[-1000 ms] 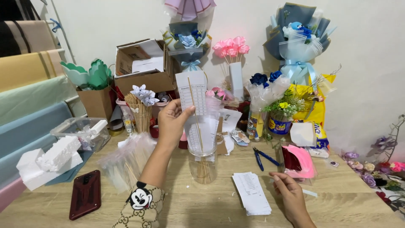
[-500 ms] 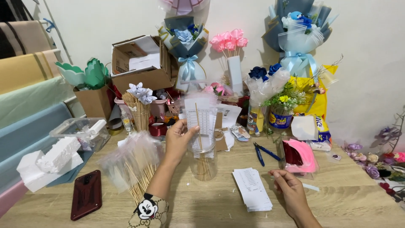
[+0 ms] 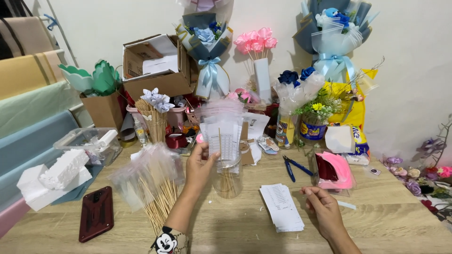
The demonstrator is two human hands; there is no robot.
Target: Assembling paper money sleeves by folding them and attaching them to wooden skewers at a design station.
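My left hand (image 3: 200, 167) pinches a white printed paper slip on a thin wooden stick (image 3: 223, 138), sleeved in clear plastic. The stick's lower end stands inside a clear glass jar (image 3: 227, 183) that holds several more sticks. My right hand (image 3: 322, 211) rests on the wooden table (image 3: 245, 235) with its fingers loosely curled and nothing in them. It lies just right of a stack of white printed slips (image 3: 281, 207).
A plastic-wrapped bundle of wooden sticks (image 3: 150, 183) lies left of the jar, beside a dark red phone (image 3: 96, 214) and white foam blocks (image 3: 56, 174). Blue-handled pliers (image 3: 294, 167) and a clear box with pink pieces (image 3: 334, 169) sit to the right. Bouquets (image 3: 207, 51) and cardboard boxes (image 3: 155, 66) line the back wall.
My left hand has come down from head height to the jar, bringing the slip on its stick into the jar. My right hand stayed on the table by the stack.
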